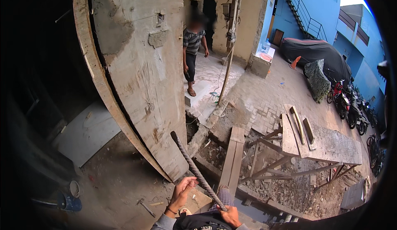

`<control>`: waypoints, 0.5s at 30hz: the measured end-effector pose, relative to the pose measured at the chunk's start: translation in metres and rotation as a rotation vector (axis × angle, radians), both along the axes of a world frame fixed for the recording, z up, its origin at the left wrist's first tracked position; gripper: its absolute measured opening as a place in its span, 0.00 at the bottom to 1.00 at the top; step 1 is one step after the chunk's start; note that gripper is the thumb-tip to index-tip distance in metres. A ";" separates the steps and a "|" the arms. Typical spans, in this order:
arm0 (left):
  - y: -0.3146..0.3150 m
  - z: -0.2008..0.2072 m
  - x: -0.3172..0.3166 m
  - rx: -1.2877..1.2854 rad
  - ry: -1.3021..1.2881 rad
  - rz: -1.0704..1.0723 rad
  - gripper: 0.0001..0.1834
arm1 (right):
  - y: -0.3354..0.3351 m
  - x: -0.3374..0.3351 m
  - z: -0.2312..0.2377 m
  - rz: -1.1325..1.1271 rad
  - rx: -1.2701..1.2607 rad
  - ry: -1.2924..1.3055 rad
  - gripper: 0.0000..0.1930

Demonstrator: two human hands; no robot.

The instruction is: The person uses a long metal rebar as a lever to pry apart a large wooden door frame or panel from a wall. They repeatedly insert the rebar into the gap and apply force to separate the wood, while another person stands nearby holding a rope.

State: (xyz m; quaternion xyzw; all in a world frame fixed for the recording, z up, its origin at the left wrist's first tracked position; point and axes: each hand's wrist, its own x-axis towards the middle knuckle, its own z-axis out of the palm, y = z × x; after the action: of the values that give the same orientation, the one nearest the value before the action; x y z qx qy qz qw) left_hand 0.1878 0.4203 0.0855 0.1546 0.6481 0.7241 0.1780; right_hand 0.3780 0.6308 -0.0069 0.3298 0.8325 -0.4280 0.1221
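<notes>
A thick ribbed steel bar (192, 164) slants up and to the left in front of me, its top end near the bare concrete wall panel (142, 64). Wrapped round the bar's lower end is my right hand (230, 216), close to my body. My left hand (182, 193), with a dark band at the wrist, is raised just left of the bar. Its fingers are apart and loosely bent, and it holds nothing; whether the fingertips touch the bar I cannot tell. Below and left of that hand, a hammer (146, 207) lies on the dusty floor.
Narrow planks (232, 159) bridge a rubble-filled trench ahead. A wooden trestle table (331, 143) with loose timber stands at the right. Beyond the wall panel a person (193, 44) in a striped shirt stands at a step. A blue bucket (69, 201) is at the lower left.
</notes>
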 end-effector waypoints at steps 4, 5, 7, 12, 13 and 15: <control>0.023 -0.001 -0.017 -0.020 -0.110 0.063 0.23 | 0.029 -0.019 0.001 0.042 -0.031 0.012 0.26; 0.029 -0.001 -0.026 0.020 -0.140 0.122 0.19 | 0.038 -0.024 0.002 0.045 -0.023 -0.036 0.26; 0.036 0.005 -0.044 0.009 -0.062 0.266 0.18 | 0.057 -0.035 0.002 0.098 0.008 -0.025 0.26; 0.021 0.071 -0.116 -0.193 0.548 1.150 0.19 | 0.122 -0.062 0.008 0.166 0.046 0.017 0.24; 0.007 0.092 -0.134 -0.234 0.635 1.357 0.24 | 0.137 -0.067 0.013 0.175 0.030 -0.001 0.24; -0.028 0.129 -0.167 -0.276 0.716 1.603 0.33 | 0.166 -0.078 0.026 0.186 0.045 -0.023 0.24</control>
State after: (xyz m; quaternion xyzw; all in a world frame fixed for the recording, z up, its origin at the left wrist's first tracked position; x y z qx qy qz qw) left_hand 0.0213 0.3919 0.2142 -0.1515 0.6598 0.4546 -0.5788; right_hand 0.3004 0.7967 0.0191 0.2584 0.8675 -0.3923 0.1636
